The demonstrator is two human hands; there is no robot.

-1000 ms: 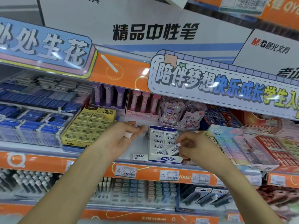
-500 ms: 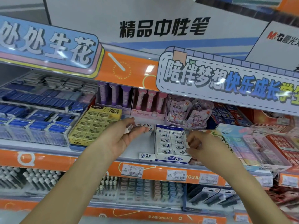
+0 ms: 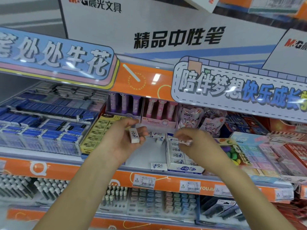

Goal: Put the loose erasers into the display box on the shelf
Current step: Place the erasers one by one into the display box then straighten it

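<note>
1. Two bare forearms are seen reaching up from the bottom edge toward the middle shelf (image 3: 103, 161), whose front rail is orange and carries price tags (image 3: 144, 180).
2. The left hand (image 3: 121, 141) is turned palm-up, and a white eraser (image 3: 134, 136) with blue lettering is pinched between its thumb and curled fingers.
3. The right hand (image 3: 197, 146) is held over the display box (image 3: 183, 161), knuckles toward the camera; its fingertips are blurred, so it cannot be told whether anything is gripped.
4. The display box is set at the shelf's front edge, with rows of white erasers already packed inside, partly covered by the right hand.
5. One loose eraser (image 3: 158, 166) is laid on the shelf just beside the box's left front corner.
6. Further back, more loose erasers (image 3: 157, 136) are scattered on the bare shelf between the two hands.
7. A yellow eraser box (image 3: 96, 135) is placed left of the left hand.
8. Behind, purple (image 3: 123, 105) and pink pen boxes (image 3: 159, 110) are stood upright.
</note>
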